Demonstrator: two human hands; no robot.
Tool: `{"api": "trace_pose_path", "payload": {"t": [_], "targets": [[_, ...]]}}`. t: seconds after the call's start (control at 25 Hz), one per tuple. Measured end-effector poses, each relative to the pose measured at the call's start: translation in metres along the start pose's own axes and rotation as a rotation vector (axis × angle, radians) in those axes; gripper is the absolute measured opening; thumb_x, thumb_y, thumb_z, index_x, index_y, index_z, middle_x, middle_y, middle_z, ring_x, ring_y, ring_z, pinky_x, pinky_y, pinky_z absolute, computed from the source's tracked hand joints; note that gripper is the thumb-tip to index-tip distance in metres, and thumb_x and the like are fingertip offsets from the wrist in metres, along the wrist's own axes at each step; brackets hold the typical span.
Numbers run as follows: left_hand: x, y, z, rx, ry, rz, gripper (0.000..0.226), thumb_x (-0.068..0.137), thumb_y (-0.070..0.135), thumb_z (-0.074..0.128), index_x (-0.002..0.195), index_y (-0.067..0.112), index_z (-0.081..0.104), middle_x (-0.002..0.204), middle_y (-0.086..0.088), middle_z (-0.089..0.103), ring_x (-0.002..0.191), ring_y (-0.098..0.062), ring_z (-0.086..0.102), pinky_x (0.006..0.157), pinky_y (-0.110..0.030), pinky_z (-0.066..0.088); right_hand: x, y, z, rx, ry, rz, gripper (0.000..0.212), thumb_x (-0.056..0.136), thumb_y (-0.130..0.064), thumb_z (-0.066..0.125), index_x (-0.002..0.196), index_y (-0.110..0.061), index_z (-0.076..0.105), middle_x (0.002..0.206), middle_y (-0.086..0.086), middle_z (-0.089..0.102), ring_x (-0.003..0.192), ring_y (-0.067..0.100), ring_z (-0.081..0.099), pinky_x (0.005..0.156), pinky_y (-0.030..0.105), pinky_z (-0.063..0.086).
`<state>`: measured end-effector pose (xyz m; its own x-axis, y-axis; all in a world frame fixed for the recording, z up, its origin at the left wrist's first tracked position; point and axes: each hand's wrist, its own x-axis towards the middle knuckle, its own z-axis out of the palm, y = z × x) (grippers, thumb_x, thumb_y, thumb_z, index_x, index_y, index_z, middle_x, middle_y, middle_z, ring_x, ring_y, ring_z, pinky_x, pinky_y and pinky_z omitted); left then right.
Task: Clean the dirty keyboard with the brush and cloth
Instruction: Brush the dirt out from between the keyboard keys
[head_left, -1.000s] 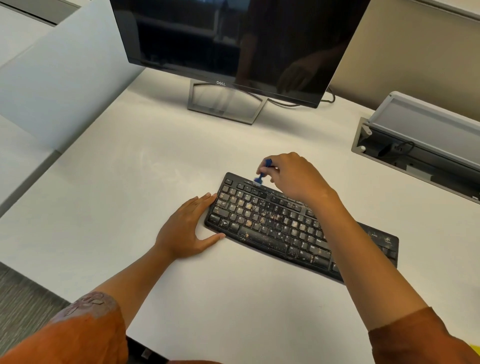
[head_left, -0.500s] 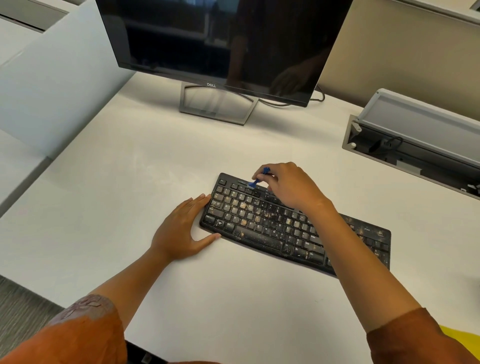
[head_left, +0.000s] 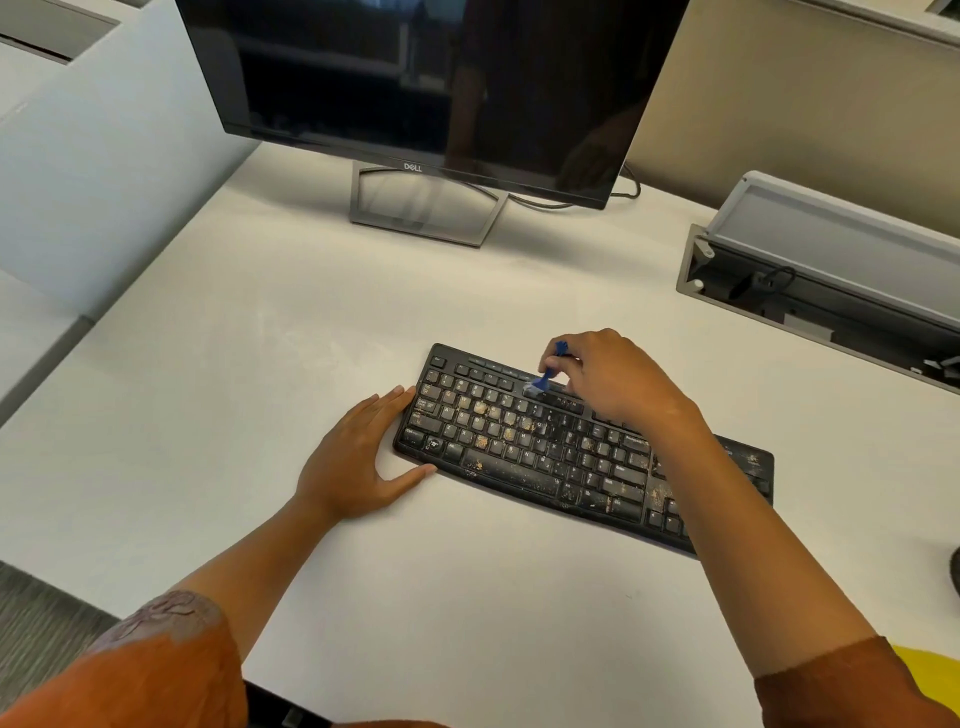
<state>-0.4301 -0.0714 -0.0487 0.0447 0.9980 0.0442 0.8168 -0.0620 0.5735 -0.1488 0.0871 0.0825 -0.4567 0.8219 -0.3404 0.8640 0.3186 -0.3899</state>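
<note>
- I have the black keyboard (head_left: 571, 447) lying at a slant on the white desk (head_left: 260, 389), in front of the dark monitor (head_left: 415, 78), with tan crumbs and smears over most of its keys.
- My right hand (head_left: 618, 384) pinches the small blue brush (head_left: 548, 370) between curled fingertips, its pale bristles down on the upper key rows near the middle of the board.
- My left hand (head_left: 358, 462) lies flat on the desk with fingers straight and together along the keyboard's left end, thumb spread out just under its front corner, bracing it.
- I judge this to be the brushing step, early on: the lower rows and the right side look heavily soiled.
- Next I would sweep the bristles in short strokes along the rows, working toward the dirty centre, while the left hand steadies the board.
- I cannot see a cloth for certain; something yellow (head_left: 930, 670) shows at the lower right edge, but I cannot tell what it is.
</note>
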Motion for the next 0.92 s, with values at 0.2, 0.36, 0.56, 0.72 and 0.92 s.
{"api": "trace_pose_path", "payload": {"t": [0.2,0.36,0.56,0.72,0.92], "targets": [[0.0,0.0,0.0,0.004,0.001,0.006,0.096,0.081,0.076,0.062,0.157,0.023,0.038,0.158,0.001,0.046,0.145,-0.022,0.044,0.121,-0.042,0.036,-0.003,0.0,0.0,0.079,0.083,-0.034,0.023,0.104,-0.034,0.046,0.103,-0.033,0.069,0.088,-0.003,0.072,0.078,0.02,0.068,0.078,0.041,0.057],[0.0,0.002,-0.001,0.003,0.017,0.028,0.095,0.081,0.073,0.064,0.157,0.021,0.04,0.157,-0.001,0.048,0.144,-0.021,0.044,0.121,-0.038,0.034,-0.005,0.004,0.004,0.098,0.045,-0.038,0.023,0.104,-0.03,0.046,0.102,-0.031,0.069,0.089,-0.002,0.072,0.079,0.022,0.068,0.079,0.044,0.056],[0.0,0.003,-0.001,0.005,0.021,0.025,0.095,0.081,0.073,0.064,0.157,0.021,0.04,0.157,0.0,0.048,0.144,-0.02,0.044,0.122,-0.035,0.032,-0.007,0.014,-0.004,0.1,0.055,0.014,0.023,0.104,-0.026,0.046,0.098,-0.027,0.068,0.09,0.0,0.073,0.082,0.022,0.067,0.079,0.044,0.056],[0.0,0.001,-0.001,0.012,0.018,0.03,0.095,0.081,0.072,0.064,0.157,0.021,0.039,0.157,-0.001,0.047,0.145,-0.021,0.044,0.121,-0.038,0.034,-0.009,0.005,0.002,0.206,0.054,-0.073,0.021,0.104,-0.031,0.049,0.104,-0.034,0.07,0.089,-0.001,0.073,0.082,0.026,0.069,0.079,0.046,0.057],[0.001,0.001,0.0,0.013,0.015,0.025,0.095,0.081,0.072,0.064,0.157,0.021,0.039,0.157,0.0,0.047,0.145,-0.021,0.044,0.122,-0.039,0.034,-0.015,0.02,-0.001,0.154,0.018,-0.01,0.022,0.104,-0.022,0.049,0.103,-0.024,0.07,0.101,-0.003,0.073,0.089,0.019,0.067,0.086,0.04,0.055]]}}
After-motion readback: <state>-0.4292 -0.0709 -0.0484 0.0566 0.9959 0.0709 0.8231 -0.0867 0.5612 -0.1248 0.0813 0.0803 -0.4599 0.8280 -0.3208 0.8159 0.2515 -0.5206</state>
